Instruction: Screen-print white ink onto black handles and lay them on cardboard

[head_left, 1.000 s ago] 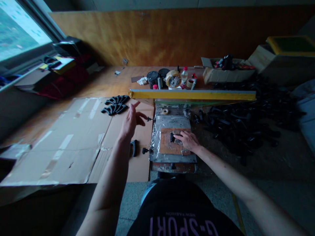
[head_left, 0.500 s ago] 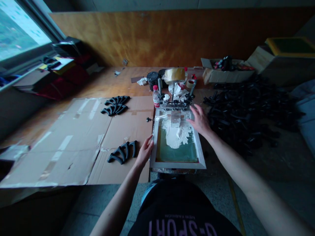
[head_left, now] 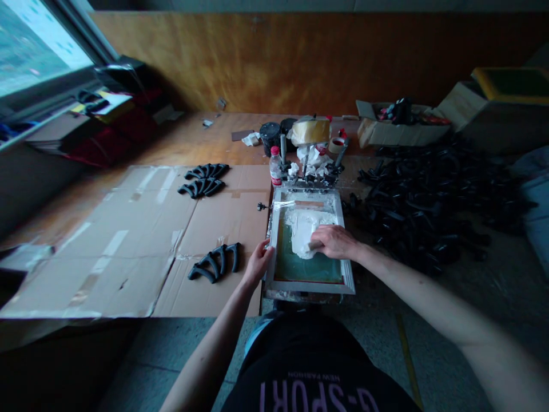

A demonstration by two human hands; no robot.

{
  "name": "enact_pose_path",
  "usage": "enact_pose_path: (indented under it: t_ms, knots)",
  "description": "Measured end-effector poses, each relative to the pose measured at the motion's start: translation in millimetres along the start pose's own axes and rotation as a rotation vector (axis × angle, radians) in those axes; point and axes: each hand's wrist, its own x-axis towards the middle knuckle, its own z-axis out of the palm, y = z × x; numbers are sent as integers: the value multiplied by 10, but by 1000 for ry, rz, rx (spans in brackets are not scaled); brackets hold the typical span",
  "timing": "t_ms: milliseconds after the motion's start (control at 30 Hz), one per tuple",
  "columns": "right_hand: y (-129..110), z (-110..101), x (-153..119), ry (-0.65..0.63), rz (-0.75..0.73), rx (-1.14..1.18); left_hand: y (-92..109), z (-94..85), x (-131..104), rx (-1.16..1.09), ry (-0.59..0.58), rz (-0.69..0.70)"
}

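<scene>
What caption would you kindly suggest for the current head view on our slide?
Left hand at the left side of a pale frame, right hand over white paste on its green screen.

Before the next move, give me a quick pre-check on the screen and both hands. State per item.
1. Screen frame down, mesh facing up: ok.
2. Left hand at the frame's left edge: ok.
3. Right hand gripping a tool: cannot tell; fingers are curled at the white paste, but what they hold is unclear.
4. Paste covering the whole green mesh: not ok; the near part shows green.
5. Part seated under the screen: cannot tell, hidden.
6. Nearer black pieces clear of the frame: ok, on the cardboard to its left.
</scene>
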Motion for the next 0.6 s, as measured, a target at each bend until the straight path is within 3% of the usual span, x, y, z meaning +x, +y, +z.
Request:
enact_pose_path:
  t_ms: [67, 133, 267, 367, 467, 533, 600]
  knots:
    - [-28, 91, -10, 124, 67, -27, 41, 3, -20, -18, -7, -8]
    - [-89, 214, -76, 189, 42, -62, 70, 4, -33, -33, -11, -18]
    - [-158, 253, -127, 158, -23, -11, 112, -6, -38, -24, -11, -24]
    - [-29, 22, 151, 236, 157, 69, 228, -62, -70, -17, -36, -28]
    - [312, -322, 467, 337, 381, 94, 482, -158, -154, -50, -100, 11]
    - [624, -548, 491, 395, 522, 86, 716, -208, -206, -91, -108, 56]
    - [920, -702, 333, 474, 669, 69, 981, -223, -214, -168, -75, 126]
